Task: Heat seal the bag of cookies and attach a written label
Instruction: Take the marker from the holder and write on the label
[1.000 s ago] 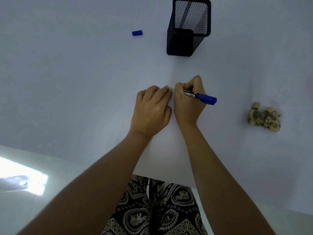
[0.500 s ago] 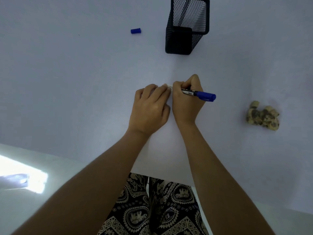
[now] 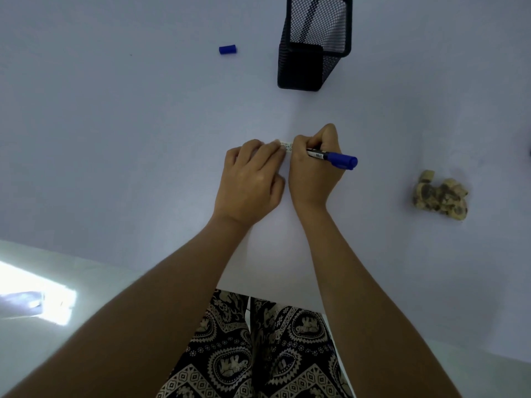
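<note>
- Since the earlier frames little has shifted: both hands stay pressed together at the middle of the white table (image 3: 115, 139), and the marker's blue rear end has tipped slightly further right.
- Nearest, patterned black-and-cream trousers (image 3: 253, 349) show below the table edge, between the two forearms.
- The left hand (image 3: 251, 179) lies palm down with its fingers nearly straight, their tips pressing the left end of the small white label (image 3: 287, 145).
- The right hand (image 3: 314, 168) has its fingers curled round the marker (image 3: 334, 157), whose tip is hidden behind the knuckles at the label; dark writing shows on the strip.
- Well apart to the right lies the bag of cookies (image 3: 439, 198), a lumpy tan bundle flat on the table.
- Farther back stands a black mesh pen holder (image 3: 313, 44), with a dark rod inside.
- To its left lies a blue marker cap (image 3: 227, 49).
</note>
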`<state>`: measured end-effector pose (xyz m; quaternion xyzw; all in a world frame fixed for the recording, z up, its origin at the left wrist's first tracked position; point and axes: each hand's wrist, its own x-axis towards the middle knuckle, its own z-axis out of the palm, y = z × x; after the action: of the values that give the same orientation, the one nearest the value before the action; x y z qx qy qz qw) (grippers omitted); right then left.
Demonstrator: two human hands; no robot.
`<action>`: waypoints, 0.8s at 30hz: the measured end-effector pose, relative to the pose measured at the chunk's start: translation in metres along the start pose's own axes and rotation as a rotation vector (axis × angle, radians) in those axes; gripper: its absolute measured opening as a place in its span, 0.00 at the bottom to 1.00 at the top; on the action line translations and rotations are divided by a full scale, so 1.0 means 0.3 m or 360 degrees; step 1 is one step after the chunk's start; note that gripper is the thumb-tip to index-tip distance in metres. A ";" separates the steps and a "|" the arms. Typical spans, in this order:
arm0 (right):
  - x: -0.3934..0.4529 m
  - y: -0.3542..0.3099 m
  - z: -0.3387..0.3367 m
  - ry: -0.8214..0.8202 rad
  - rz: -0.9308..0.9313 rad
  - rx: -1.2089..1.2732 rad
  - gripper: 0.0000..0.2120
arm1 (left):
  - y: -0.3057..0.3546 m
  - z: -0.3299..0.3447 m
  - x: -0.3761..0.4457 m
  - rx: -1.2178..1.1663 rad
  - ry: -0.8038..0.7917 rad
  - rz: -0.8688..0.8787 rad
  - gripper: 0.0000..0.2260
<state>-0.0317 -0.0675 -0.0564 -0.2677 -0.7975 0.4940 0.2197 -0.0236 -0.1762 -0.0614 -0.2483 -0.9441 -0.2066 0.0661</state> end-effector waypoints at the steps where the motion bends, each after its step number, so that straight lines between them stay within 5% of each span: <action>1: 0.000 0.001 0.001 0.0008 -0.0008 -0.0010 0.13 | 0.001 0.000 0.000 0.0005 0.0003 0.0000 0.15; 13: 0.010 -0.016 -0.009 0.0005 0.0043 0.0008 0.22 | 0.004 -0.007 0.003 0.0061 -0.0060 -0.0018 0.16; 16: 0.021 -0.033 -0.023 0.0004 0.0153 0.0062 0.18 | 0.008 -0.012 0.007 0.0061 -0.0074 -0.0024 0.16; 24: 0.099 -0.075 -0.145 -0.0047 0.0981 0.0445 0.16 | 0.006 -0.022 0.004 0.0003 -0.0031 -0.0025 0.15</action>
<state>-0.0323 -0.0276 -0.0153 -0.4563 -0.6069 0.6454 0.0831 -0.0236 -0.1771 -0.0545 -0.2428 -0.9468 -0.2037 0.0554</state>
